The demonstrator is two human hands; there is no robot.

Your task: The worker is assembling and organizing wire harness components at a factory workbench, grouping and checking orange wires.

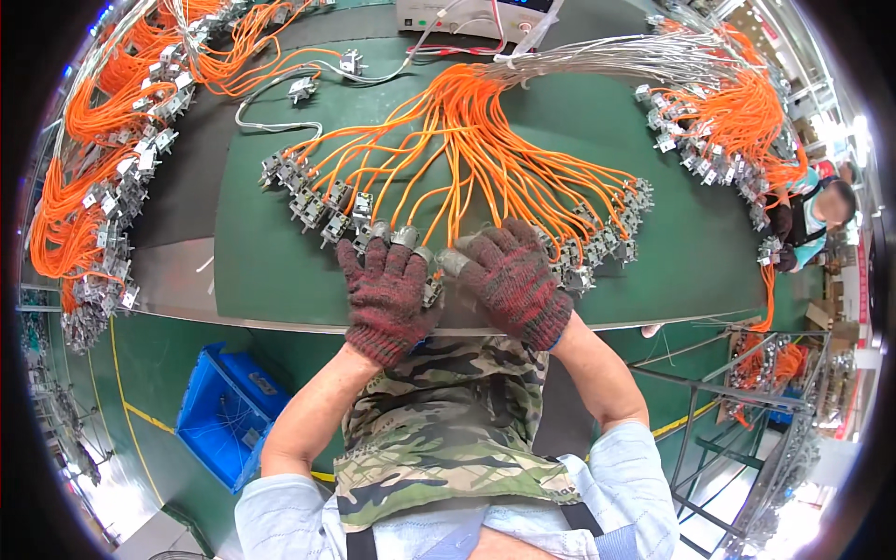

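Observation:
My left hand (387,299), in a dark red and grey knit glove with grey-wrapped fingertips, lies palm down with fingers apart at the near side of a fan of orange cables (457,131). Its fingertips touch or cover small metal-and-grey plug connectors (362,207) at the cable ends. One connector (432,291) shows beside its thumb side. Close on the right, my right hand (518,289), gloved alike, has its thumb side turned toward the left hand. Motion blurs its fingers, so their grip is unclear. More connectors (597,245) spread to its right.
Grey-white wires (616,58) continue from the orange bundle. More cable bundles hang at the left (93,187) and right (737,121). A power-supply-like box (467,14) stands behind. Below the green table (700,271) are a blue bin (201,401) and metal frame (691,420). A person (812,219) is at right.

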